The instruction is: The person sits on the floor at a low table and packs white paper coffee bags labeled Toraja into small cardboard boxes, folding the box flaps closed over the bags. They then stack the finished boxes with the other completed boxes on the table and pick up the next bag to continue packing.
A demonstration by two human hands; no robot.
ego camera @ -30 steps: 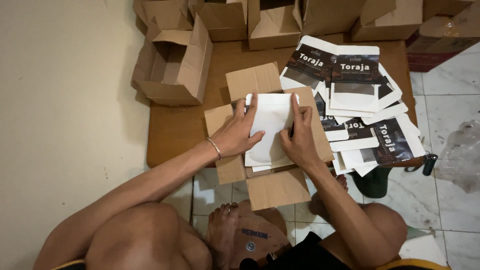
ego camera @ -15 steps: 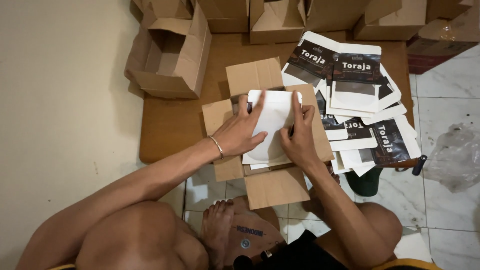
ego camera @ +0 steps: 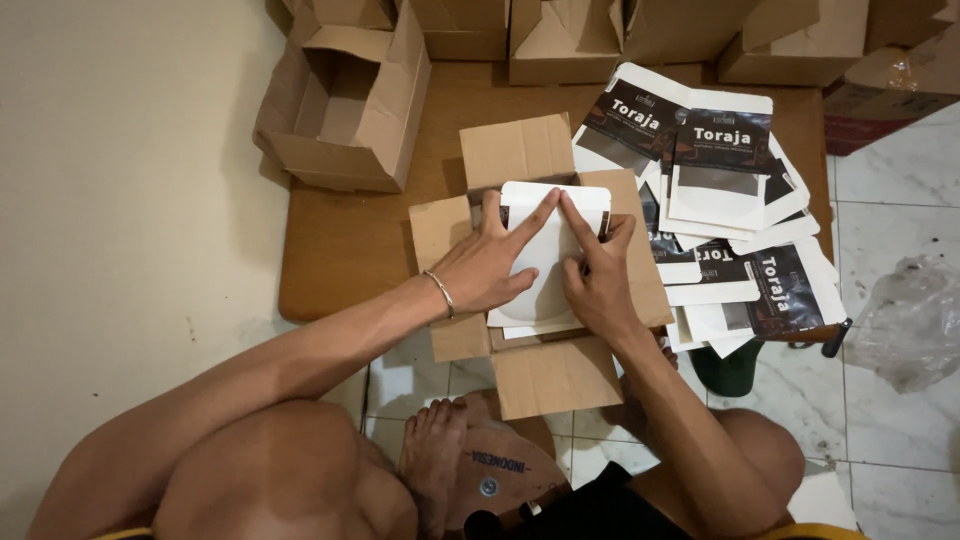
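Observation:
An open cardboard box [ego camera: 515, 150] with its flaps spread sits at the near edge of a low wooden table [ego camera: 340, 245]. A stack of white flat pouches [ego camera: 545, 290] lies in the box, back side up. My left hand [ego camera: 490, 262], with a thin bracelet on the wrist, lies flat on the stack, index finger stretched toward its top edge. My right hand [ego camera: 598, 270] presses on the stack's right half, its index finger meeting the left one near the top. Neither hand grips anything.
A fan of black-and-white window pouches [ego camera: 725, 190] is spread on the table to the right of the box. Open empty cardboard boxes [ego camera: 345, 105] stand at the left and along the back. A crumpled clear plastic bag [ego camera: 915, 320] lies on the tiled floor at right.
Both index fingers have slid inward along the top pouch and now meet near its top middle. The camera view has shifted slightly.

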